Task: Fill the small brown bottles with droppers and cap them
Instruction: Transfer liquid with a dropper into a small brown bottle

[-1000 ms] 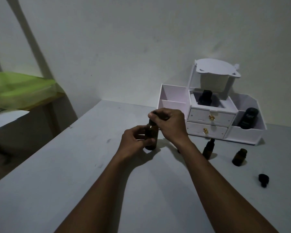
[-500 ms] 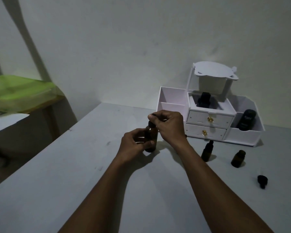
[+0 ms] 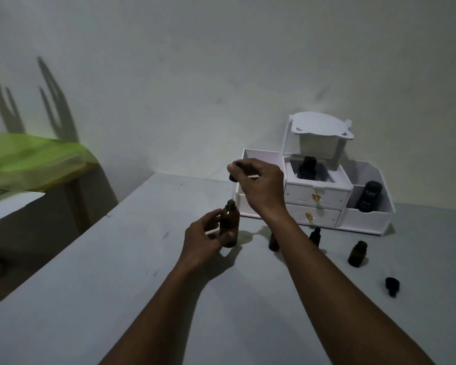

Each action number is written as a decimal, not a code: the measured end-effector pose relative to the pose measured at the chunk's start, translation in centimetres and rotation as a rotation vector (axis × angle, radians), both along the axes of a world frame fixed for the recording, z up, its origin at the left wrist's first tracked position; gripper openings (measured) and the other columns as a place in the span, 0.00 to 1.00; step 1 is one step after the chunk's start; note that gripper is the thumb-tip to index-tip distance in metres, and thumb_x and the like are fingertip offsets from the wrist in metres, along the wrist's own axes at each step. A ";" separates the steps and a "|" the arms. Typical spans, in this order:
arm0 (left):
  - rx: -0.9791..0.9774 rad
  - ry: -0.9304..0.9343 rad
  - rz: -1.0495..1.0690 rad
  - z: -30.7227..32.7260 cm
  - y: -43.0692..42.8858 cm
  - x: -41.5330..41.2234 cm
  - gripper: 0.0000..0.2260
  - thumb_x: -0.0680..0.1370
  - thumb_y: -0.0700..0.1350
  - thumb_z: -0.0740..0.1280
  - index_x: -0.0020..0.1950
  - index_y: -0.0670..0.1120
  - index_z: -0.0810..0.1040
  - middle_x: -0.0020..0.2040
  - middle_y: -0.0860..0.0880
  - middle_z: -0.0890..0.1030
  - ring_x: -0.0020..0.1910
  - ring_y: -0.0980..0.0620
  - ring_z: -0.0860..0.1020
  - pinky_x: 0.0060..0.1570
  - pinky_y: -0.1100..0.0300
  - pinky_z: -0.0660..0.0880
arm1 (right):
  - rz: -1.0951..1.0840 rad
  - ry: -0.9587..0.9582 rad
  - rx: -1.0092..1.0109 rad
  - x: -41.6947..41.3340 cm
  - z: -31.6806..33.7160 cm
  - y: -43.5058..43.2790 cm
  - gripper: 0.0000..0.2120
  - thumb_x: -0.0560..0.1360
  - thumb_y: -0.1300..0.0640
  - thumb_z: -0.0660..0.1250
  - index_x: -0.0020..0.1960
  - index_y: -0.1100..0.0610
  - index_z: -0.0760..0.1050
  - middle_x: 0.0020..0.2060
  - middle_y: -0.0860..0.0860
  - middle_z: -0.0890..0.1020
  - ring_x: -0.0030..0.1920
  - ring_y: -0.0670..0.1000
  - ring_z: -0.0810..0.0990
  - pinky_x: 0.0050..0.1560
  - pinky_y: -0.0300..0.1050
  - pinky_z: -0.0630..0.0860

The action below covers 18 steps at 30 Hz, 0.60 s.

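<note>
Bottle (image 3: 229,227), brown, upright on grey table (image 3: 116,285), cap off. Left hand (image 3: 203,241) grips its body, fingers curled round. Right hand (image 3: 258,185) above it, thumb and fingertips pinching dark cap (image 3: 232,177). Small open bottle (image 3: 357,253) and loose dropper cap (image 3: 392,283) to right, near white drawer organizer (image 3: 366,219).

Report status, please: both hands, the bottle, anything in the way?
Left hand grips brown bottle, upright on table. Right hand pinches dark cap above it, apart. Nothing between cap and bottle neck.
</note>
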<state>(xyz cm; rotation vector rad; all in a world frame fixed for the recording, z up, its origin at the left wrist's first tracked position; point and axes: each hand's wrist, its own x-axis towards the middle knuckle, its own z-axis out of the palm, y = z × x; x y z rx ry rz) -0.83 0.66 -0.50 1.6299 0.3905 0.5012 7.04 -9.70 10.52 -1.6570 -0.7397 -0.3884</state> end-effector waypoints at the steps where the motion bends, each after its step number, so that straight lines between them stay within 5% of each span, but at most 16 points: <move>1: 0.020 0.004 0.050 0.0 -0.1 -0.3 0.31 0.72 0.42 0.78 0.72 0.55 0.74 0.68 0.53 0.75 0.65 0.48 0.75 0.62 0.50 0.74 | 0.006 -0.013 0.015 -0.1 0.8 0.0 0.08 0.74 0.53 0.74 0.49 0.57 0.85 0.38 0.48 0.87 0.39 0.42 0.85 0.46 0.36 0.81; 6: 0.076 -0.028 0.259 0.9 -1.0 -2.6 0.24 0.73 0.43 0.78 0.66 0.55 0.75 0.60 0.53 0.78 0.57 0.53 0.76 0.54 0.58 0.76 | 0.050 -0.035 0.159 -0.6 4.6 -1.6 0.04 0.74 0.55 0.73 0.48 0.54 0.83 0.37 0.45 0.85 0.38 0.40 0.85 0.45 0.34 0.81; 12: 0.004 0.014 0.028 2.4 -7.5 -5.7 0.11 0.74 0.38 0.75 0.52 0.51 0.81 0.48 0.56 0.80 0.41 0.65 0.82 0.34 0.71 0.75 | 0.043 -0.041 0.227 -0.8 5.7 -7.1 0.06 0.75 0.56 0.73 0.49 0.58 0.83 0.39 0.51 0.86 0.40 0.45 0.86 0.45 0.42 0.82; 18: 0.003 0.158 -0.309 2.0 -15.2 -3.3 0.11 0.75 0.43 0.75 0.56 0.53 0.82 0.47 0.58 0.83 0.45 0.66 0.81 0.48 0.66 0.80 | -0.117 -0.069 0.173 0.0 3.5 -15.1 0.06 0.75 0.57 0.73 0.51 0.56 0.84 0.40 0.45 0.86 0.40 0.41 0.85 0.43 0.36 0.81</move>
